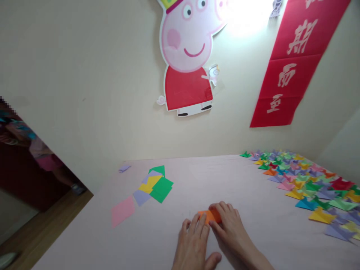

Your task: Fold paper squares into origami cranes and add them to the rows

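A small piece of orange paper (207,216) lies on the pale tabletop between my two hands, and fingers cover part of it. My left hand (194,240) rests over its left end with the fingers stretched out and the fingertips on the paper. The left thumb sticks out to the right, apart from the paper. My right hand (229,225) grips the right end, with its fingers curled over the far edge and the thumb at the near edge. Whether the paper is folded underneath is hidden by the fingers.
Flat paper sheets, green (161,190), yellow (150,183) and pink (123,211), lie left of my hands. Many folded paper pieces (306,203) cover the table's right side. A small purple paper piece (124,169) lies at the far left. Beyond the table's left edge stands a person (46,157).
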